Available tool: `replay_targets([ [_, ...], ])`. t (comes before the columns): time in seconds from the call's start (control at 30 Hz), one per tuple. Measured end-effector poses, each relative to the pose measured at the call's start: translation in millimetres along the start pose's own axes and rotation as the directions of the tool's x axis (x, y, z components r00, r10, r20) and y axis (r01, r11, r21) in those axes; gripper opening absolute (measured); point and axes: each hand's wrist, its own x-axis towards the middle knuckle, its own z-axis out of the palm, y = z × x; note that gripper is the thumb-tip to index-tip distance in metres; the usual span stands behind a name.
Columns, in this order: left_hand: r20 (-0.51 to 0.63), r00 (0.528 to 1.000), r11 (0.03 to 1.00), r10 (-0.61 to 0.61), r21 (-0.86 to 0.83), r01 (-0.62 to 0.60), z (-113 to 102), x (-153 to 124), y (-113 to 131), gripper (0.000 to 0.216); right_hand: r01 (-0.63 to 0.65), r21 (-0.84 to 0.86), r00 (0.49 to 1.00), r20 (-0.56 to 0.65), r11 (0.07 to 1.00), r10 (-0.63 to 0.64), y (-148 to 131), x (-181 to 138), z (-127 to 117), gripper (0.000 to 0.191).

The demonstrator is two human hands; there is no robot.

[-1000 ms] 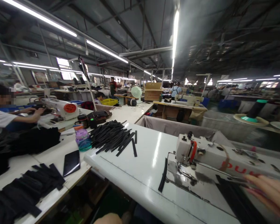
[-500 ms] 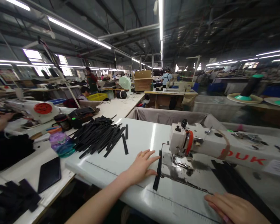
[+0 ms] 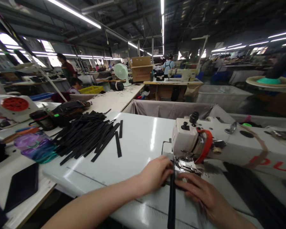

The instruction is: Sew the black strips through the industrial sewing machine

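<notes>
A long black fabric strip point(image 3: 171, 203) runs from the front of the sewing machine point(image 3: 188, 133) toward the table's near edge. My left hand point(image 3: 157, 173), its fingers curled, pinches the strip from the left, close to the metal plate under the machine head. From the other side my right hand point(image 3: 202, 192) holds its fingers together against the strip's right edge; its thumb side is blurred. The strip's far end is partly hidden by my left fingers and the machine head. Left of my hands lies a loose pile of black strips point(image 3: 85, 135), with two lying apart beside it.
More long black strips point(image 3: 255, 187) lie beneath the machine arm at right. On the left are a purple and teal bottle point(image 3: 35, 148) and a dark flat phone-like object point(image 3: 22, 184). A cloth-lined bin point(image 3: 166, 109) stands behind the table; co-workers are farther back.
My right hand has moved left and up to the strip in front of the machine. My left hand's spread fingers have closed on it. A longer strip length now shows. The view has shifted right.
</notes>
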Motion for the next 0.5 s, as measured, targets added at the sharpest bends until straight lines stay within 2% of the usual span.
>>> replay_targets([
  [0.07, -0.105, 0.986, 0.992, -0.127, -0.027, 0.125, 1.8, 25.4, -6.2, 0.021, 0.044, -0.063, 0.995, 0.093, 0.997, -0.038, -2.2, -1.6, 0.5, 0.04],
  [0.17, -0.091, 0.984, 0.988, -0.152, -0.033, 0.15, 6.6, 48.8, -14.1, 0.017, 0.052, -0.086, 0.976, 0.217, 0.995, -0.032, -7.8, 1.1, -1.3, 0.042],
  [0.23, -0.039, 0.996, 0.996, -0.077, -0.048, 0.075, 7.9, 50.7, -15.9, 0.009, 0.091, -0.06, 0.962, 0.264, 0.994, -0.072, -11.7, 4.6, -3.2, 0.038],
  [0.33, -0.02, 0.996, 0.996, 0.086, -0.012, -0.086, 4.0, 39.9, -13.3, 0.006, 0.177, -0.042, 0.942, 0.296, 0.983, -0.157, -15.3, 7.8, -5.4, 0.033],
  [0.43, 0.068, 0.973, 0.955, 0.221, 0.188, -0.23, -5.0, 28.5, -8.3, 0.007, 0.197, -0.046, 0.939, 0.294, 0.979, -0.175, -14.9, 7.3, -5.6, 0.035],
  [0.5, 0.172, 0.954, 0.889, 0.247, 0.352, -0.294, -11.7, 26.2, -7.9, 0.01, 0.198, -0.05, 0.942, 0.285, 0.979, -0.176, -13.1, 5.5, -3.9, 0.036],
])
